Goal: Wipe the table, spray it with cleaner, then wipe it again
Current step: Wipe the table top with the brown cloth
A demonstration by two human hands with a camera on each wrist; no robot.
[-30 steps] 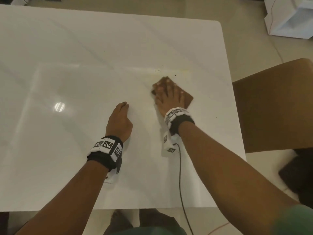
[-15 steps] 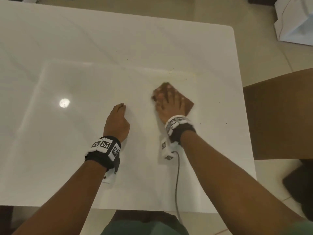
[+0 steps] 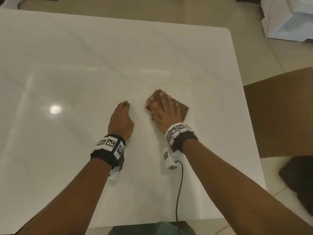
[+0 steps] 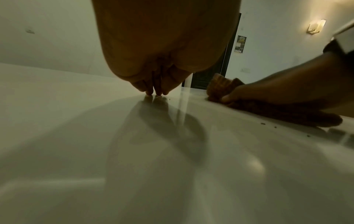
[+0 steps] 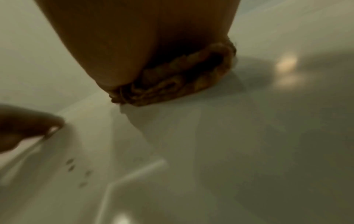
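Note:
My right hand (image 3: 165,112) lies flat with spread fingers on a folded brown cloth (image 3: 183,109) and presses it onto the white table (image 3: 84,56), right of centre. The right wrist view shows the cloth (image 5: 172,84) bunched under the palm (image 5: 134,37). My left hand (image 3: 121,119) rests beside it on the bare tabletop, holding nothing. Its fingers are loosely curled, with the fingertips (image 4: 153,91) touching the surface. From the left wrist view, the cloth (image 4: 218,86) sits under the right hand (image 4: 268,94). Dark crumbs (image 3: 188,84) and a faint yellowish smear (image 3: 186,79) lie just beyond the cloth. No spray bottle is in view.
A brown chair (image 3: 279,112) stands against the table's right edge. A white object (image 3: 288,19) sits on the floor at the far right, and a dark shape (image 3: 298,180) at the near right. A black cable (image 3: 179,184) runs from my right wrist over the near edge.
My right hand has slid the cloth a little toward me and to the left, closer to the left hand. The left hand stays propped in place.

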